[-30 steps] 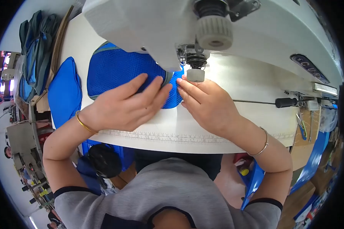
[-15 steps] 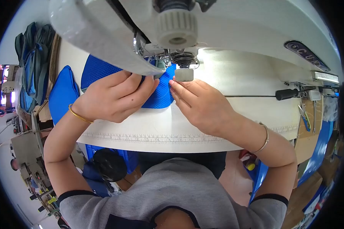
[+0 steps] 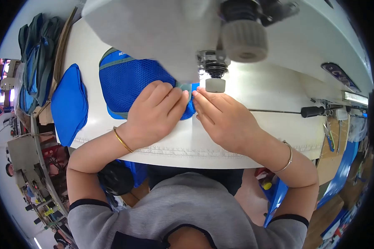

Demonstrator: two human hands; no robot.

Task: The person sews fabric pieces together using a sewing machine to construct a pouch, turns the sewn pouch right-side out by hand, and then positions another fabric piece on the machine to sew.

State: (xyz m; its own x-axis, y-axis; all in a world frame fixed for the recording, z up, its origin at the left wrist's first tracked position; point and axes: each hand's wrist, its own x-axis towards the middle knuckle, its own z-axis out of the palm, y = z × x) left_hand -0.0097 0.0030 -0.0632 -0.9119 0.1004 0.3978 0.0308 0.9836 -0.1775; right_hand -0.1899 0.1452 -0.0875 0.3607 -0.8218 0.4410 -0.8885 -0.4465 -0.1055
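Under the head of a white sewing machine lies a blue mesh fabric piece with grey-green edging and partly legible white lettering. My left hand is closed on its right part, thumb and fingers bunched beside a short grey-green strip. Close by, my right hand pinches the fabric's right edge, its fingers pressed together just below the machine's pale knob. The machine head hides the needle and the exact stitching spot.
A stack of blue fabric pieces lies at the left of the table. Grey-and-blue sewn items hang beyond it. A printed ruler runs along the front edge. At right are a black-handled screwdriver and small snips.
My left hand has moved right, nearer my right hand, and more of the mesh piece shows at left. The view has shifted slightly. My right hand stays at the fabric edge.
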